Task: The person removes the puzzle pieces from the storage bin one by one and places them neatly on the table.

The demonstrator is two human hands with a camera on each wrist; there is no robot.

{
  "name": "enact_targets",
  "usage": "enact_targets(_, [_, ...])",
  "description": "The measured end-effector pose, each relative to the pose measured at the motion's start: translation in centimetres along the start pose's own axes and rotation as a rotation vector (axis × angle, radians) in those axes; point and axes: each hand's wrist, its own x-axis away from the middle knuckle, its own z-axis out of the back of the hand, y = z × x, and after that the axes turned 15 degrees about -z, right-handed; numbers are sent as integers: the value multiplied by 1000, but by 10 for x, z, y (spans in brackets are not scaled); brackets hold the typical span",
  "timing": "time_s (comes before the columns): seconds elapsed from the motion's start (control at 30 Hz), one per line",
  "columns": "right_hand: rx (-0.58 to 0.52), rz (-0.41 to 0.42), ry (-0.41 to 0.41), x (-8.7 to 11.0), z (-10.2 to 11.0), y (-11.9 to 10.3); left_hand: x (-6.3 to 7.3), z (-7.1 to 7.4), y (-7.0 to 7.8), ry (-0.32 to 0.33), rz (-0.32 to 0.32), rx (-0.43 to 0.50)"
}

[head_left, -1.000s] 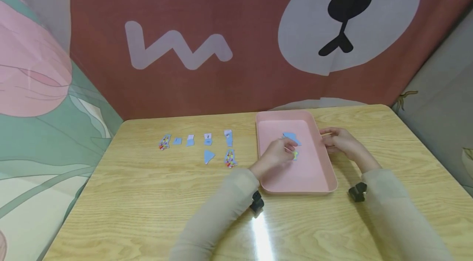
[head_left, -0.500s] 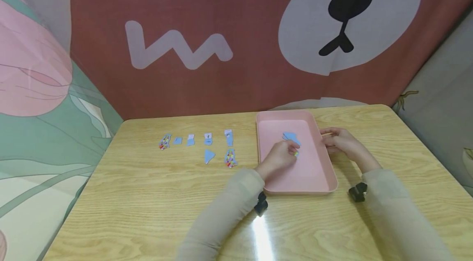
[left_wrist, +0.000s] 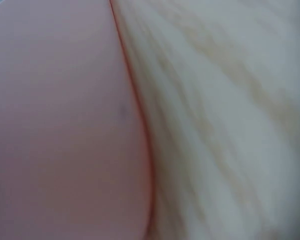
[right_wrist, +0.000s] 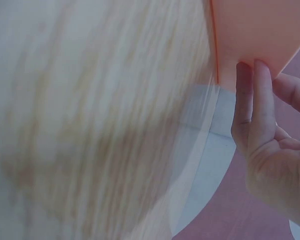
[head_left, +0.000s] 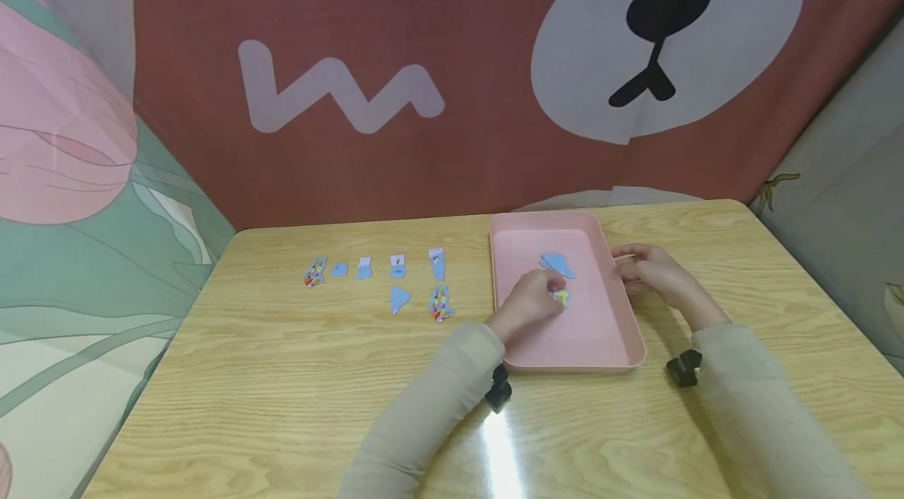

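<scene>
Low, left hand point(head_left: 528, 300) hangs over tray point(head_left: 579, 344); right hand point(head_left: 654, 276) touches side

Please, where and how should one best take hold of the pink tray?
Probably by the right rim of the tray, coming from the right. That side is raised, the right hand touches it from outside, and the left hand reaches over the opposite side.

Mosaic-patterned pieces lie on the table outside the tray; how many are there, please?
2 visible: the left mosaic piece, at the upper row's left end, and the right mosaic piece, at the lower row's right end. Sleeves might hide more.
</scene>
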Motion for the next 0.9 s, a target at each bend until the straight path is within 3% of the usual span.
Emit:
enact_targets(0.37, [-3, 2, -6, 1, 0, 0, 2, 1, -1, -33, -23, -57])
enact_targets(0.67, [12, -5, 6, -2, 0, 1, 9, 7, 0, -23, -51, 43])
enact_targets(0.9, [6, 4, 4, 0, 0, 0, 17, 21, 5, -3, -20, 189])
